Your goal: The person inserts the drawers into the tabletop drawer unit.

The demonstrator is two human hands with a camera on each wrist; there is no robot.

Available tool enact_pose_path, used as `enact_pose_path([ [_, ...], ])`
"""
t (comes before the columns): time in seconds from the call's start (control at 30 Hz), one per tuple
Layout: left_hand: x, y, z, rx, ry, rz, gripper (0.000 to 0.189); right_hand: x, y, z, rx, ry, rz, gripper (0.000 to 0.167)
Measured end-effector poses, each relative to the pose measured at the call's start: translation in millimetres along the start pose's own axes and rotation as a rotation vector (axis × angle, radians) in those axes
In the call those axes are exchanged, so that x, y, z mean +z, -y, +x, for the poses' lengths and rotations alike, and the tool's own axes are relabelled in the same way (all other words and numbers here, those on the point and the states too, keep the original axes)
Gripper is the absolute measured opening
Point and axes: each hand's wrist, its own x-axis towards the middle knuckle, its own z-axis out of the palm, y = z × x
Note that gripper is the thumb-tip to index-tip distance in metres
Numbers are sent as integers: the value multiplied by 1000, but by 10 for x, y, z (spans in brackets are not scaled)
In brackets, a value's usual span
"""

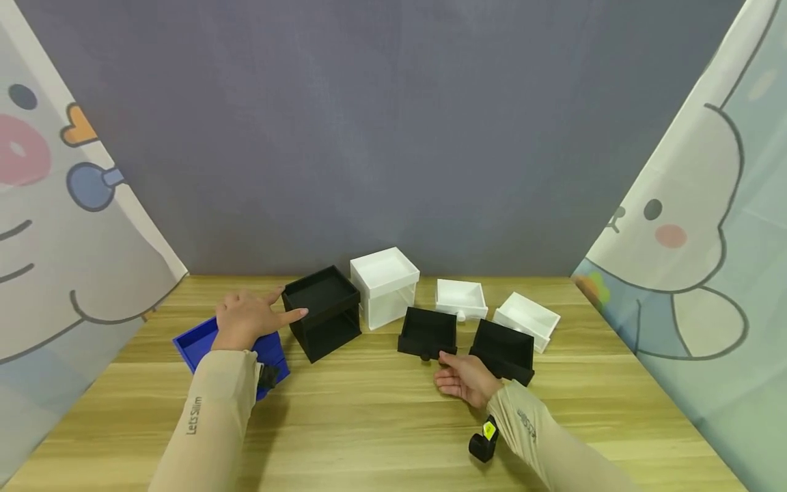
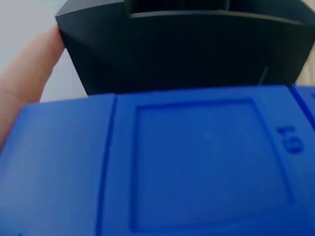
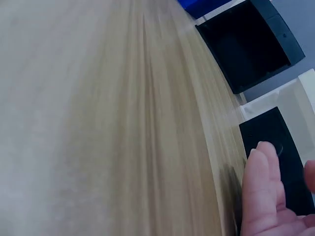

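My left hand (image 1: 249,320) is at the left side of a black open-fronted box (image 1: 322,295), with thumb and forefinger spread along its edge. In the left wrist view, a finger touches a corner of that black box (image 2: 187,54). Below this hand lies a blue tray (image 1: 195,344), partly hidden by the forearm. My right hand (image 1: 470,379) is at the front of a small black drawer (image 1: 428,329) with a round knob. In the right wrist view, its fingers (image 3: 261,182) are extended before the black drawer (image 3: 270,132), apart from the thumb.
A white box (image 1: 386,287) stands beside the black one. A second black drawer (image 1: 504,345) lies by my right wrist. Two white drawers, one at the back (image 1: 461,295) and another white drawer (image 1: 527,318) farther right, sit on the wooden table (image 1: 356,424).
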Motion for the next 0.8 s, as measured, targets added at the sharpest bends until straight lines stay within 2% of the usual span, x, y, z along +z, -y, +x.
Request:
enact_pose_path([
  [0.13, 16, 3, -5, -8, -12, 3, 105, 61, -4, 66, 17, -9, 0, 20],
  [0.27, 38, 1, -5, -28, -19, 22, 107, 129, -29, 91, 23, 16, 18, 19],
  [0.47, 35, 11, -28, -67, 29, 43, 111, 190, -43, 145, -7, 31, 43, 22],
  [0.7, -20, -32, -22, -94, 109, -11, 111, 266, -44, 177, -30, -72, 80, 25],
  [0.8, -29, -48, -23, -104, 123, 2, 110, 299, -60, 182, -36, -125, 89, 25],
])
